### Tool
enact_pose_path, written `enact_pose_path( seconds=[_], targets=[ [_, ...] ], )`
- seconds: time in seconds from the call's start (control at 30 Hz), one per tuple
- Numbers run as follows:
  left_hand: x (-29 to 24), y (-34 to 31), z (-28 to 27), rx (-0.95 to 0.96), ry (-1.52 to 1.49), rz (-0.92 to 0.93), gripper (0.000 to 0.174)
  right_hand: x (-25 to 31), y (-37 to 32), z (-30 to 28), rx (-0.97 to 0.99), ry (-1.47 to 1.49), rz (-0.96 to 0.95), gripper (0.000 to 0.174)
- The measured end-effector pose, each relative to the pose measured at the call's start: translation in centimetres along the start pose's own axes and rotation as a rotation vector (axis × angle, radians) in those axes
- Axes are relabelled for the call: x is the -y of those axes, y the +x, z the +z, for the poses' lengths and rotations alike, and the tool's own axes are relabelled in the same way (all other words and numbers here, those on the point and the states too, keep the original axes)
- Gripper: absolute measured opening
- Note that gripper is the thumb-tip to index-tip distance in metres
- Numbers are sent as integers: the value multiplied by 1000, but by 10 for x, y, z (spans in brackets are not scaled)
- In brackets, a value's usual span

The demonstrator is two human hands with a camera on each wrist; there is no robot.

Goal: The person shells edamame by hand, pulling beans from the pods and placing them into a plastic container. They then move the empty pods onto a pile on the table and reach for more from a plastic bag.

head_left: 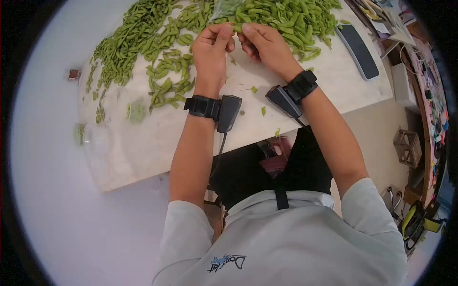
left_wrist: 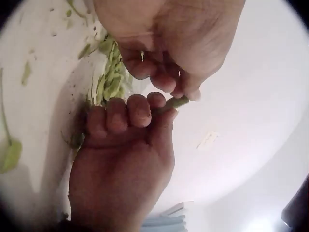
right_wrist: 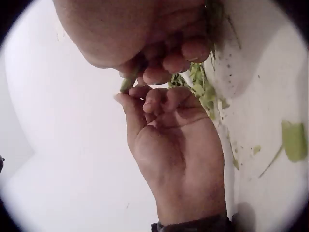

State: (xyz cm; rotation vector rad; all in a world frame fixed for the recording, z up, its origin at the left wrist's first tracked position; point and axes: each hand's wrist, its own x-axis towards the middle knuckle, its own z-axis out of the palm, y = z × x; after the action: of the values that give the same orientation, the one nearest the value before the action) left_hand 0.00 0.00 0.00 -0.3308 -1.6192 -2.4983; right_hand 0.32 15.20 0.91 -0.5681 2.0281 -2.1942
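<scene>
Both hands meet at the far side of the table, fingertip to fingertip over one green soybean pod (head_left: 238, 28). My left hand (head_left: 210, 57) pinches it between thumb and index finger, its other fingers curled beneath. From the other side, the thumb and index finger of my right hand (head_left: 271, 47) grip the same pod. The left wrist view shows part of this pod (left_wrist: 179, 102) between the two thumbs, the rest covered by fingers. Heaps of soybean pods (head_left: 296, 21) lie just beyond the hands, with more pods (head_left: 164, 71) to the left.
A phone (head_left: 358, 50) lies on the right of the white table (head_left: 148, 152). A clear plastic container (head_left: 98, 138) and a small clear cup with green contents (head_left: 137, 112) are at the left. A plastic bag (head_left: 226, 8) sits among the pods. Green scraps (right_wrist: 294, 140) dot the tabletop.
</scene>
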Motion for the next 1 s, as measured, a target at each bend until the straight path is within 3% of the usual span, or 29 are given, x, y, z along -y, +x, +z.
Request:
enact_pose_path(
  seconds=[0.27,0.37,0.77,1.0],
  targets=[
    [-9,-3,15,-6,84,32,19,0,3,-1,-18,43,-73,35],
    [-4,-2,7,-24,244,43,19,-1,2,-1,-7,-49,-84,34],
    [-8,-9,13,-23,241,111,12,-8,6,-3,-15,-163,-167,33],
    [-5,-8,10,-7,230,143,12,-7,4,-2,6,-177,-116,35]
  ],
)
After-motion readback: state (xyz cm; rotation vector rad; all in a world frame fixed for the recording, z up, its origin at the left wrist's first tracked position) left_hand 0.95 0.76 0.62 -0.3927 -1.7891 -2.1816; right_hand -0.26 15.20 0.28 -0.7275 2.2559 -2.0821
